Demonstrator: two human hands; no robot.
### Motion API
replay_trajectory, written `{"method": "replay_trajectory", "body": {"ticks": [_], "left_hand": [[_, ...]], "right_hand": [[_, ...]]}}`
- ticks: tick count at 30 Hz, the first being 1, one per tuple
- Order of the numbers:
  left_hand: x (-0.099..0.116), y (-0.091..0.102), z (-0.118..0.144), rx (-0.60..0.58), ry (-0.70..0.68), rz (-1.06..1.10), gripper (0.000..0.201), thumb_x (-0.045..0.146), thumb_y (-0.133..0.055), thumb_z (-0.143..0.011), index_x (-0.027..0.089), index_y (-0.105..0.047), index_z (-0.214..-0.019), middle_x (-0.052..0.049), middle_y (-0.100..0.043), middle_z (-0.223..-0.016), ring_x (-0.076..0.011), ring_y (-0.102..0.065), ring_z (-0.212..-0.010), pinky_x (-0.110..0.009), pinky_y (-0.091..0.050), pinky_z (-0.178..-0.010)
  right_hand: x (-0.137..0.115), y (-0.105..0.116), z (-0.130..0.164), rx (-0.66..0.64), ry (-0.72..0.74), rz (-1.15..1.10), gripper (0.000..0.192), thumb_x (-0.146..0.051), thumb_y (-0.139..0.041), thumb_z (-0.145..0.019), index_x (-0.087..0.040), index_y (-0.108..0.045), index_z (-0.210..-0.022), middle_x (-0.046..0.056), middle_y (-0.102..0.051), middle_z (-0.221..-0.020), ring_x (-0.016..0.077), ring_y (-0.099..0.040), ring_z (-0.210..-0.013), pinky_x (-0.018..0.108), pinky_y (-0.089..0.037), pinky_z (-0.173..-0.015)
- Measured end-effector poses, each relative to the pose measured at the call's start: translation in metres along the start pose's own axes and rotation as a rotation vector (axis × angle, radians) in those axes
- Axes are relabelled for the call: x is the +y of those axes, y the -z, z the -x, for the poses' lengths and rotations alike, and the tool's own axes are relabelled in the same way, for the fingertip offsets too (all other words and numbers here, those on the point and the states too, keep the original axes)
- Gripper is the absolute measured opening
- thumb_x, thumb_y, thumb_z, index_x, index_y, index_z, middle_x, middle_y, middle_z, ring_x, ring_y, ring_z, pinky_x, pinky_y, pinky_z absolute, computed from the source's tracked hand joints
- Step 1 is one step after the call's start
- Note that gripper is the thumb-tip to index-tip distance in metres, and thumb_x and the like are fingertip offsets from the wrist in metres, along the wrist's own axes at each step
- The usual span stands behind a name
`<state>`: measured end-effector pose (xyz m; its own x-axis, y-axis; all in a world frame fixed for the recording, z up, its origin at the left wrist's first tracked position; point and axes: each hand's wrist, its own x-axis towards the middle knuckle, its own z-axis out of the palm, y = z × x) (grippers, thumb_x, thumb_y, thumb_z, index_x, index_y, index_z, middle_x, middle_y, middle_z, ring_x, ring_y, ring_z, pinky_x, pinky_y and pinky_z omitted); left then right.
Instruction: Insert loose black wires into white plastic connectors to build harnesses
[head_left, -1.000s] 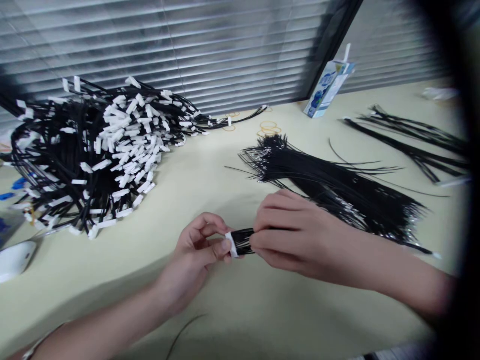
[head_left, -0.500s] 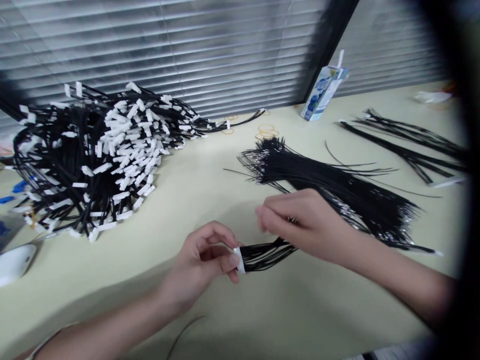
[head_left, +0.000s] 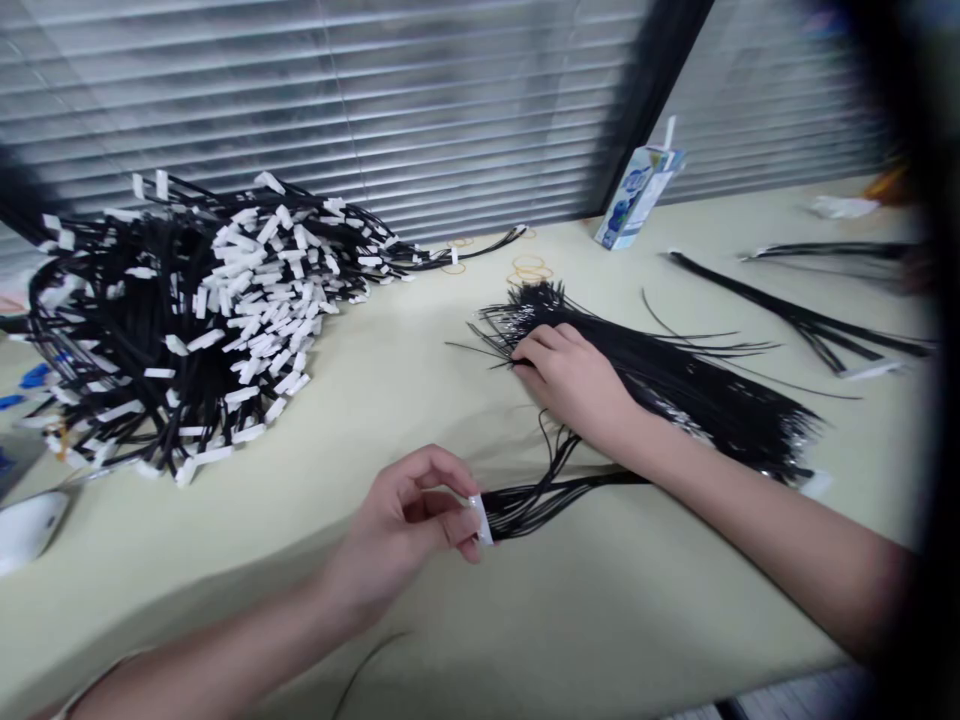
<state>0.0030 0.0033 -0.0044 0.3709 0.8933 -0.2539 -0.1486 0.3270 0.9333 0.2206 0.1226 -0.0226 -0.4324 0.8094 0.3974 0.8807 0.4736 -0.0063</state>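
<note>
Far to the left of the white connector, a rounded white object is cut off by the picture's edge, and some small blue pieces behind it are too blurred to identify. Next, to the left of the connector and beyond it, lies a large tangle of black cables with white ends, so densely overlapped that single cables cannot be followed. Nearer than the connector and left of it, a loose wire runs out of the lower edge. The left hand pinches the connector between thumb and fingers, covering part of it. Black wires fan out to the connector's right and pass out of sight under the right forearm. Beyond the connector are thin yellow bands. The right hand, beyond the connector and to its right, rests with bent fingers on a stack of black wires; its fingertips are hidden, so I cannot tell whether it grasps any. Farther beyond the connector stands a blue-and-white carton. Far right of the connector, a separate cable bunch fades into dark blur.
</note>
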Motion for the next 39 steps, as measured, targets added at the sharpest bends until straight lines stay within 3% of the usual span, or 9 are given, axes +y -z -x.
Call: {"method": "replay_trajectory", "body": {"ticks": [7, 17, 22, 27, 30, 33, 39], "left_hand": [[0.0, 0.0, -0.001, -0.001, -0.001, 0.014, 0.015, 0.019, -0.071, -0.076, 0.017, -0.058, -0.081, 0.003, -0.06, -0.067, -0.0081, -0.059, -0.057, -0.019, -0.044, -0.055], [0.0, 0.0, -0.001, -0.005, -0.01, 0.027, 0.015, 0.019, -0.071, -0.076, 0.016, -0.057, -0.081, 0.002, -0.059, -0.066, -0.0085, -0.059, -0.057, -0.019, -0.044, -0.055], [-0.001, 0.0, 0.0, -0.005, -0.011, 0.019, 0.015, 0.018, -0.071, -0.076, 0.017, -0.057, -0.082, 0.002, -0.059, -0.07, -0.0087, -0.059, -0.058, -0.02, -0.044, -0.056], [-0.002, 0.0, 0.001, -0.007, -0.012, 0.014, 0.015, 0.018, -0.071, -0.076, 0.017, -0.057, -0.081, 0.002, -0.058, -0.069, -0.009, -0.059, -0.058, -0.02, -0.045, -0.056], [-0.001, 0.0, 0.0, -0.026, -0.015, 0.003, 0.015, 0.019, -0.07, -0.077, 0.017, -0.057, -0.081, 0.002, -0.059, -0.067, -0.0089, -0.058, -0.057, -0.021, -0.045, -0.055], [-0.001, 0.0, -0.001, -0.042, -0.023, -0.015, 0.014, 0.02, -0.07, -0.077, 0.017, -0.057, -0.082, 0.002, -0.06, -0.067, -0.0089, -0.058, -0.056, -0.021, -0.044, -0.055], [0.0, -0.002, 0.001, -0.075, -0.015, -0.052, 0.013, 0.02, -0.068, -0.078, 0.017, -0.056, -0.081, 0.002, -0.06, -0.066, -0.0098, -0.058, -0.057, -0.022, -0.045, -0.056]], "right_hand": [[0.004, -0.003, 0.0, 0.016, -0.008, -0.065, 0.027, -0.012, -0.048, -0.084, -0.011, -0.06, -0.109, 0.013, -0.062, -0.094, 0.0269, -0.049, -0.088, 0.039, -0.039, -0.081], [0.003, -0.001, -0.003, 0.016, 0.065, -0.334, 0.033, -0.008, -0.049, -0.081, -0.016, -0.059, -0.11, 0.006, -0.066, -0.094, 0.0224, -0.053, -0.089, 0.036, -0.041, -0.083], [-0.008, 0.005, -0.001, -0.062, 0.177, -0.478, 0.027, -0.01, -0.049, -0.083, -0.018, -0.061, -0.106, 0.006, -0.065, -0.093, 0.0203, -0.055, -0.093, 0.034, -0.043, -0.084], [-0.023, 0.023, 0.004, -0.224, 0.335, -0.583, 0.018, -0.018, -0.054, -0.087, -0.02, -0.063, -0.102, 0.004, -0.065, -0.093, 0.0151, -0.058, -0.087, 0.027, -0.045, -0.079], [-0.029, 0.033, 0.006, -0.321, 0.4, -0.562, 0.017, -0.033, -0.058, -0.086, -0.019, -0.064, -0.093, 0.003, -0.063, -0.083, 0.016, -0.057, -0.081, 0.029, -0.043, -0.075], [-0.034, 0.038, 0.008, -0.318, 0.429, -0.44, 0.027, -0.043, -0.054, -0.088, -0.017, -0.063, -0.085, 0.003, -0.06, -0.078, 0.0179, -0.054, -0.081, 0.032, -0.04, -0.076], [-0.047, 0.033, 0.012, -0.271, 0.531, -0.292, 0.011, -0.02, -0.048, -0.091, -0.015, -0.058, -0.09, 0.006, -0.058, -0.089, 0.018, -0.05, -0.086, 0.031, -0.039, -0.078]]}}
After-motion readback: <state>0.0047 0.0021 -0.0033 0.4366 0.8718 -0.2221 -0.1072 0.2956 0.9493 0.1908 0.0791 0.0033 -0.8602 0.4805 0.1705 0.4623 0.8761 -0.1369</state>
